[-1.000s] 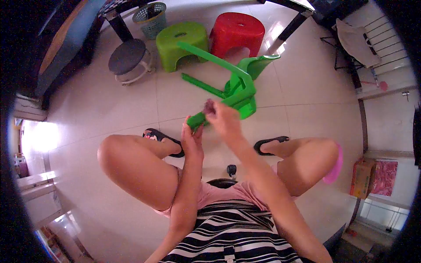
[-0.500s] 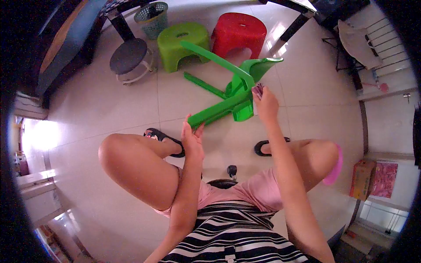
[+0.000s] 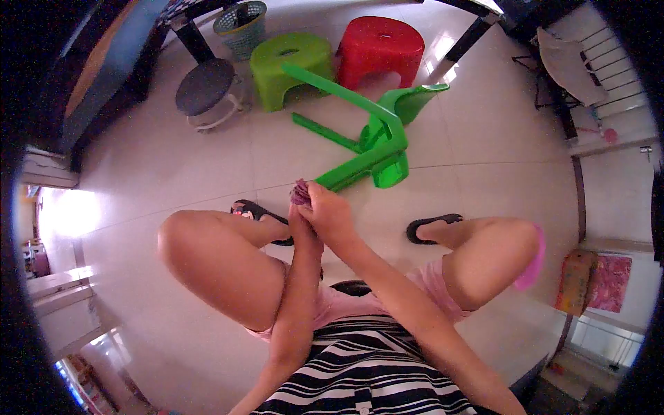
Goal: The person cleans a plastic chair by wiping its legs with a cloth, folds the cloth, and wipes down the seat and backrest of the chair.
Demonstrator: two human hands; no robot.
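A bright green plastic chair lies tipped over on the floor, its legs pointing left. My right hand is closed on a bunched, purplish cloth at the end of the chair's nearest leg. My left hand is just below it at the same leg end. The right hand covers most of the left hand's fingers, so their grip is hidden. The leg's tip is also out of sight behind the hands and cloth.
Beyond the chair stand a light green stool, a red stool, a round grey-topped stool and a basket. A folding chair is at far right. A cardboard box stands right of my knee.
My right hand has moved with the cloth from the chair's middle, down and left to the near leg end beside my left hand. The chair has barely shifted.
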